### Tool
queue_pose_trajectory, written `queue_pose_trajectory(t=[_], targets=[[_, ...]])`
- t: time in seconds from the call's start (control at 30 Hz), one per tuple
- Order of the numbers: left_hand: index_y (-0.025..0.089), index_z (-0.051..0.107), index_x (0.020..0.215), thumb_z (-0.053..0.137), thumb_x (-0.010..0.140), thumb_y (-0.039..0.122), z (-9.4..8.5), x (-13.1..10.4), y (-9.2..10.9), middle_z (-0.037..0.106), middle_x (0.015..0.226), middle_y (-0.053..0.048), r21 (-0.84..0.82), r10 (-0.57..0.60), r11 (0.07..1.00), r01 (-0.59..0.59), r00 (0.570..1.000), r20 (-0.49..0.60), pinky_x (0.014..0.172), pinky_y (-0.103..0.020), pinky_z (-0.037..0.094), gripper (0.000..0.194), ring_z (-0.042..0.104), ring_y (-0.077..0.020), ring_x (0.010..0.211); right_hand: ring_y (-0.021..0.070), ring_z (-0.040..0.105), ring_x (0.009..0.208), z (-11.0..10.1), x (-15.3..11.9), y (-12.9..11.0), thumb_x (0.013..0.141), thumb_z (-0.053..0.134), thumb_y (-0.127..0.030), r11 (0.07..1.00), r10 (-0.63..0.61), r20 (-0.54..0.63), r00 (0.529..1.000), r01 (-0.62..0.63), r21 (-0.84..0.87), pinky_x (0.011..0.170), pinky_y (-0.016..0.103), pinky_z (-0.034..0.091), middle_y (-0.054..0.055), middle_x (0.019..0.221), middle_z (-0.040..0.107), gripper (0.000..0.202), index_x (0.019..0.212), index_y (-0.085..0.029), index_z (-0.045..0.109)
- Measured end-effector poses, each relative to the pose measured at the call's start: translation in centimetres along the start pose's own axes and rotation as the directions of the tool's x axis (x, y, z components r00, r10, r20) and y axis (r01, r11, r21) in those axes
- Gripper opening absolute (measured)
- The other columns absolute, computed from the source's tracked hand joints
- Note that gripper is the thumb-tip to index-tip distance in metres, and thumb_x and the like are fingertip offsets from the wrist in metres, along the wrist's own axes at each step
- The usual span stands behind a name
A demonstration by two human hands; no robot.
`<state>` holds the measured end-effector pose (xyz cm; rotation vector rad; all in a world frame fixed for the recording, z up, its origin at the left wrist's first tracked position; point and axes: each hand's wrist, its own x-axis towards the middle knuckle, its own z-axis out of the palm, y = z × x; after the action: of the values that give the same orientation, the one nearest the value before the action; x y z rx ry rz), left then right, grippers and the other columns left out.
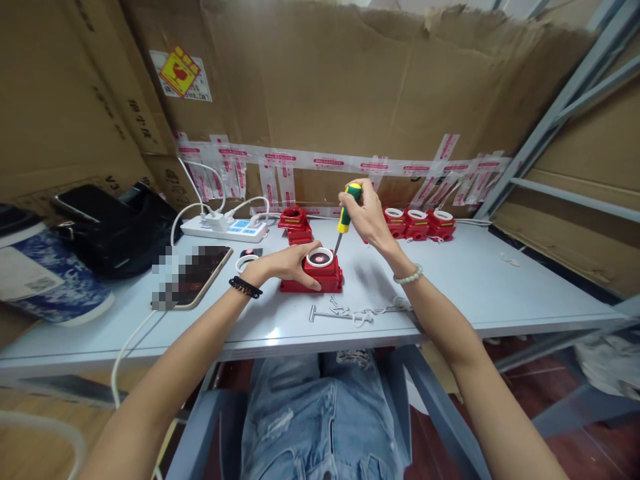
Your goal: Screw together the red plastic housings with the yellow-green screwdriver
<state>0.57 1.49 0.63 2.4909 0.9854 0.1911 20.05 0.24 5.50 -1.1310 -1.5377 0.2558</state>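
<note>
Fingers (pixel 369 200) of the right hand clench a screwdriver (pixel 349 208); the left's grasp a red box (pixel 325 277).

Two bare hands work over a pale counter (pixel 465 280). The left hand (pixel 293 263) steadies a red box (pixel 320 279) topped by a white ring (pixel 320 257). The right hand (pixel 367 213) grips a green and yellow screwdriver (pixel 345 215), tilted, its tip at the ring's right side. Nearer the person lie loose screws (pixel 339 308) and a metal T-shaped rod (pixel 333 315) with white string (pixel 380 310). Behind the right hand are red boxes with white rings (pixel 417 225); to the left, a phone (pixel 197 275), a power strip (pixel 227 228) and a black bag (pixel 120 233). Taped cardboard (pixel 350 87) stands behind.
</note>
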Motion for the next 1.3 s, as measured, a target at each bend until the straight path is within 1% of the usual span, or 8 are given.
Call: queue_pose_trajectory(t=[0.13,0.3,0.5,0.77,0.97,1.13,1.23,1.3], targets=[[0.018,0.035,0.141,0.076,0.057,0.057,0.1,0.1,-0.1,0.045,0.145,-0.014,0.019,-0.003,1.0,0.004,1.0,-0.014,0.106,-0.037,0.037,0.102,0.045,-0.0325,0.131,0.0147,0.054,0.07,0.0,0.1,0.0,0.079,0.054,-0.035,0.999,-0.028,0.013,1.0,0.029,-0.02,0.077,0.035,0.046,-0.001,0.078,0.054,0.019,0.09,-0.023,0.044],[0.019,0.034,0.142,0.077,0.053,0.06,0.2,0.2,-0.5,0.043,0.147,-0.015,0.008,-0.017,1.0,0.017,1.0,-0.022,0.109,-0.04,0.035,0.107,0.039,-0.0357,0.136,0.013,0.058,0.072,-0.3,0.6,0.0,0.077,0.047,-0.024,0.959,0.127,0.193,0.973,-0.17,0.226,0.073,0.03,0.048,-0.001,0.08,0.057,0.018,0.095,-0.021,0.047],[0.018,0.031,0.144,0.077,0.054,0.06,0.2,0.1,-0.4,0.04,0.149,-0.015,0.006,-0.008,1.0,0.008,1.0,-0.02,0.11,-0.04,0.033,0.109,0.038,-0.0352,0.137,0.0149,0.053,0.075,-0.2,0.2,0.1,0.078,0.057,-0.05,0.998,-0.018,0.061,0.998,0.022,-0.063,0.079,0.033,0.045,0.001,0.079,0.057,0.032,0.085,-0.02,0.052],[0.015,0.03,0.143,0.077,0.054,0.06,0.1,0.1,-0.3,0.037,0.15,-0.016,-0.008,-0.031,0.999,0.031,0.999,0.007,0.111,-0.037,0.032,0.11,0.038,-0.0334,0.137,0.0115,0.063,0.071,-0.1,0.3,-0.4,0.073,0.06,-0.03,0.913,0.078,0.218,0.973,-0.158,0.376,0.073,0.029,0.051,-0.002,0.083,0.059,0.035,0.104,-0.02,0.048],[0.014,0.033,0.141,0.077,0.055,0.057,0.0,0.1,-0.2,0.041,0.148,-0.016,-0.041,-0.014,0.999,0.014,1.0,0.009,0.107,-0.036,0.035,0.105,0.043,-0.0325,0.132,0.0069,0.049,0.055,1.7,0.3,-1.1,0.076,0.055,-0.023,0.892,0.06,0.056,0.997,-0.079,0.445,0.058,0.023,0.044,-0.007,0.064,0.048,0.014,0.087,-0.021,0.048],[0.016,0.041,0.135,0.076,0.054,0.057,0.1,0.1,-0.4,0.057,0.131,-0.013,-0.04,0.027,0.999,-0.027,1.0,-0.012,0.097,-0.035,0.04,0.097,0.053,-0.0328,0.12,0.0087,0.047,0.054,-0.6,0.4,-1.9,0.08,0.055,-0.032,0.956,0.011,-0.127,0.992,0.027,0.293,0.055,0.025,0.042,-0.004,0.064,0.048,0.012,0.081,-0.023,0.048],[0.017,0.04,0.136,0.076,0.053,0.058,0.2,0.2,-0.5,0.055,0.134,-0.014,-0.025,0.011,1.0,-0.011,0.999,-0.031,0.098,-0.036,0.038,0.1,0.049,-0.0338,0.124,0.0122,0.054,0.064,-2.0,-0.3,-1.3,0.073,0.063,-0.031,0.996,-0.088,0.156,0.984,0.089,0.002,0.06,0.027,0.044,0.001,0.07,0.06,0.013,0.072,-0.018,0.06],[0.016,0.039,0.137,0.076,0.053,0.058,0.2,0.2,-0.4,0.051,0.137,-0.015,-0.029,-0.003,1.0,0.002,1.0,-0.031,0.099,-0.036,0.037,0.101,0.048,-0.0341,0.126,0.0138,0.056,0.065,-2.3,-0.7,-0.3,0.067,0.067,-0.027,0.978,0.007,0.496,0.869,0.097,-0.184,0.061,0.027,0.044,0.004,0.07,0.065,0.013,0.069,-0.014,0.067]])
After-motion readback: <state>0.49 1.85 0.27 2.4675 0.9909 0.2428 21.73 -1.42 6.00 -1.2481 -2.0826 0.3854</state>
